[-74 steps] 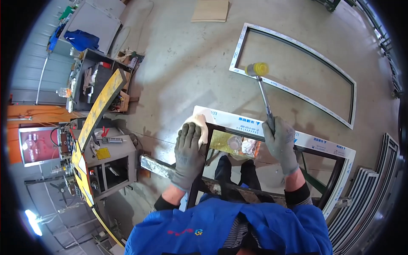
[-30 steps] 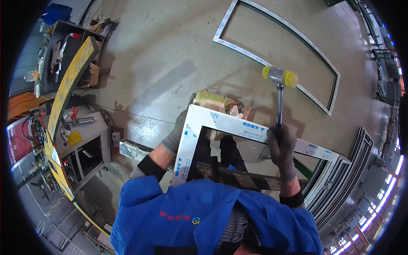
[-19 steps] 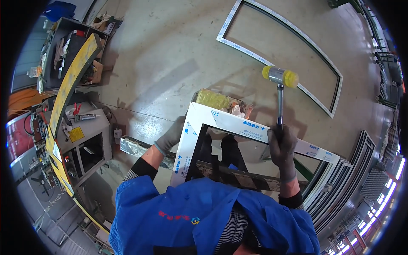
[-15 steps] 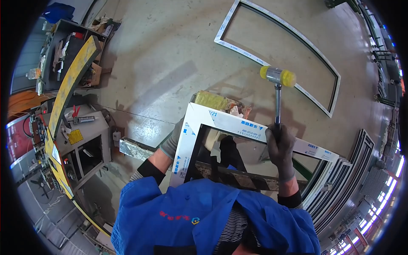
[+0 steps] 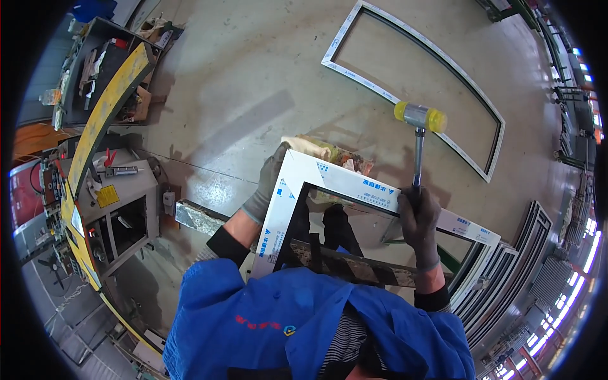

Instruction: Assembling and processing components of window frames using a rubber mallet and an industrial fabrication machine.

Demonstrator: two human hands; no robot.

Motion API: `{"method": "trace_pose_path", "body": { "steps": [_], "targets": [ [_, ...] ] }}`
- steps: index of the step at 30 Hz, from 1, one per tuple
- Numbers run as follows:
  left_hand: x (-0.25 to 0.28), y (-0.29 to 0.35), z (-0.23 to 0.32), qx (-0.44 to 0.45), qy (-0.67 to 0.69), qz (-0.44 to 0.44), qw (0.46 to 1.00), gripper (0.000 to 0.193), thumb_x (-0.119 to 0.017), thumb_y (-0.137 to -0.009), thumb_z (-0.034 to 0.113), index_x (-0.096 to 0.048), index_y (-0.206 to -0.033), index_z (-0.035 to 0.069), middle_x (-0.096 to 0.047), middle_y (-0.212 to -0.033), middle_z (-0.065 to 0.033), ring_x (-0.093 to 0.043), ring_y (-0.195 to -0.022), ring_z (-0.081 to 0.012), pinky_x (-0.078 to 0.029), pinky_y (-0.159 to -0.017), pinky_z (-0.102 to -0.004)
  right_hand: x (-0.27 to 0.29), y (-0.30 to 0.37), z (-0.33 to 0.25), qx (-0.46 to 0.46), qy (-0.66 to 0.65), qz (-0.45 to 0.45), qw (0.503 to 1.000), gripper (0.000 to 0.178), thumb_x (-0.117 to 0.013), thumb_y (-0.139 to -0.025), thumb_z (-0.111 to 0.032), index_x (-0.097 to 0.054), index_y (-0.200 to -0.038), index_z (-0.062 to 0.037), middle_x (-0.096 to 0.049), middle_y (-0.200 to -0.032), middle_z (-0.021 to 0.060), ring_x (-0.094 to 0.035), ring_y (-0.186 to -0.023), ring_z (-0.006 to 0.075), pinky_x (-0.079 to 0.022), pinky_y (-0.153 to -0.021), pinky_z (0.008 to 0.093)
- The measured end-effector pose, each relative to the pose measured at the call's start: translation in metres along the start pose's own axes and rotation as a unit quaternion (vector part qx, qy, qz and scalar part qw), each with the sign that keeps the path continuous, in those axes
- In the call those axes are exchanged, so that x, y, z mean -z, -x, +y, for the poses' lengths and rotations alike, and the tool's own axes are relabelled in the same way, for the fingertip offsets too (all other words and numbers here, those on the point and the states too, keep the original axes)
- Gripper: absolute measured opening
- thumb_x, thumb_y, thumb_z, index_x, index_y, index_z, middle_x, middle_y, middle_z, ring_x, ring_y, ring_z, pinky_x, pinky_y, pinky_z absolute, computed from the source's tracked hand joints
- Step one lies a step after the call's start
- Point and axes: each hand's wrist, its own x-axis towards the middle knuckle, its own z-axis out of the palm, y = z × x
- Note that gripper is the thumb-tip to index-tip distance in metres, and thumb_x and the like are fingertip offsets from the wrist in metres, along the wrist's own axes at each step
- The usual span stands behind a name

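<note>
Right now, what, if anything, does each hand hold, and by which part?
The right hand holds the yellow-ended, silver metal mallet by its dark handle. The left hand's hold cannot be told.

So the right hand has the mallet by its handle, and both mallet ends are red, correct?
Colour's wrong: the mallet has yellow ends, not red, as the head view shows. The right hand does have it by its handle.
</note>
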Motion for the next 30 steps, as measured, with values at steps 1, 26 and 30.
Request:
{"method": "trace_pose_path", "body": {
  "steps": [1,26,30],
  "targets": [
    [-0.012,0.006,0.018,0.035,0.032,-0.047,0.998,0.036,-0.069,-0.106,0.021,-0.064,-0.137,0.004,-0.078,-0.114,-0.0097,-0.077,-0.093,-0.0209,-0.062,-0.08,-0.0363,0.002,0.003,0.003,-0.008,0.0,0.004,1.0,0.009,-0.075,-0.093,-0.008,-0.067,-0.096,-0.0051,-0.067,-0.079,0.0131,-0.065,-0.071,0.0347,-0.048,-0.067,0.0462],
    [-0.116,0.08,0.116,-0.37,-0.744,0.106,0.547,0.046,-0.069,-0.092,0.02,-0.068,-0.133,0.0,-0.072,-0.133,-0.0197,-0.07,-0.126,-0.0379,-0.058,-0.104,-0.0463,0.001,0.006,0.002,0.025,-0.007,0.007,1.0,0.009,-0.073,-0.093,-0.005,-0.067,-0.098,-0.0021,-0.065,-0.079,0.015,-0.064,-0.07,0.0327,-0.049,-0.066,0.044],
    [-0.081,0.06,0.152,-0.297,-0.579,0.192,0.735,0.022,-0.066,-0.105,0.019,-0.069,-0.122,0.005,-0.073,-0.093,-0.0223,-0.073,-0.08,-0.0435,-0.059,-0.07,-0.0497,0.004,0.0,0.007,0.029,-0.02,-0.008,0.999,0.01,-0.074,-0.092,-0.005,-0.067,-0.099,-0.0016,-0.069,-0.087,0.0151,-0.065,-0.074,0.0329,-0.05,-0.069,0.0436]
  ]
}}
